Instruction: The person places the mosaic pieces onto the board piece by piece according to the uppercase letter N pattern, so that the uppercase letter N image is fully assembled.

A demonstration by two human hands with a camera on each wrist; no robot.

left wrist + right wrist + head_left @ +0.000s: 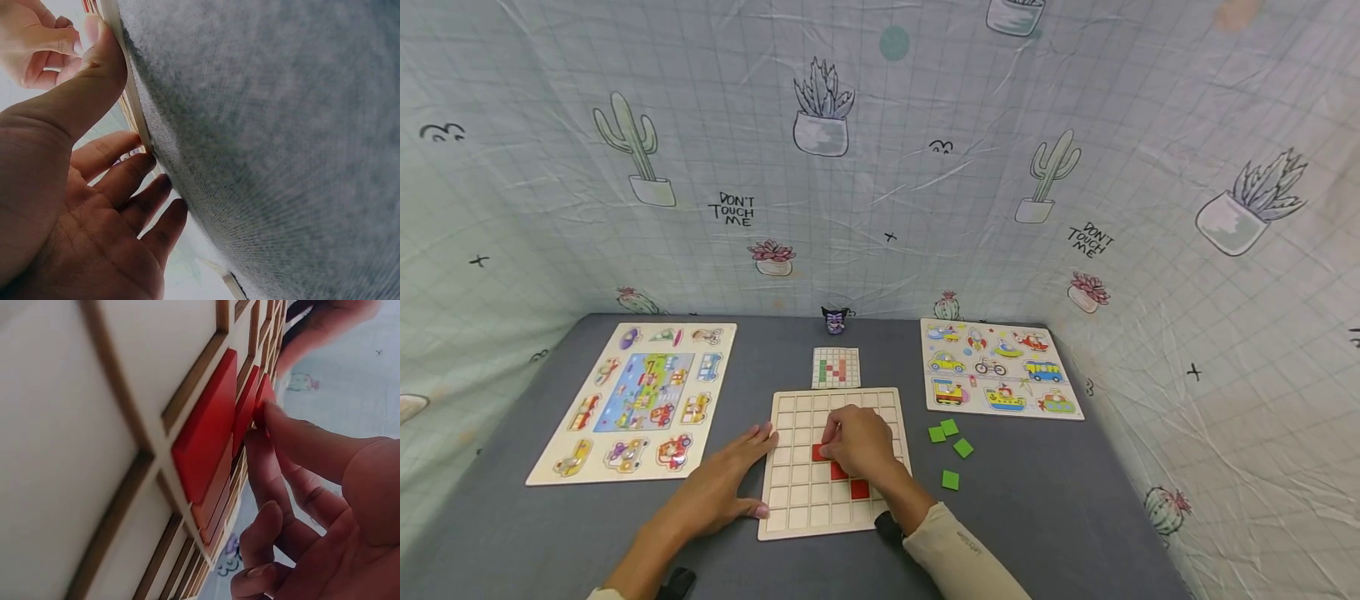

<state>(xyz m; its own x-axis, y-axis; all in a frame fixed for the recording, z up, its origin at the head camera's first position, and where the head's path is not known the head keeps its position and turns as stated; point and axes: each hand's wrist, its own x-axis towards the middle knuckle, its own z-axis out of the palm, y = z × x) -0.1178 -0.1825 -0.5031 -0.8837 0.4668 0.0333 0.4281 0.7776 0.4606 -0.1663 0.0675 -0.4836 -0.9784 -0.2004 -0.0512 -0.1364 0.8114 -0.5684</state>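
A square wooden grid board [790, 521] lies in front of me, with red square tiles [860, 489] set in its cells in a diagonal step. My right hand [863, 442] is over the middle of the board and pinches a red tile [265, 394] between thumb and fingertips, at the upper left end of the red row. More red tiles [209, 425] lie in the cells close to it in the right wrist view. My left hand [718, 486] rests at the board's left side, its fingertips and thumb touching the edge.
Several loose green tiles [951, 480] lie right of the board. Behind it are a small colour pattern card [820, 383] and a dark figurine [835, 322]. Picture puzzle boards stand left [595, 367] and right [955, 416]. A patterned cloth [880, 208] hangs behind the grey table.
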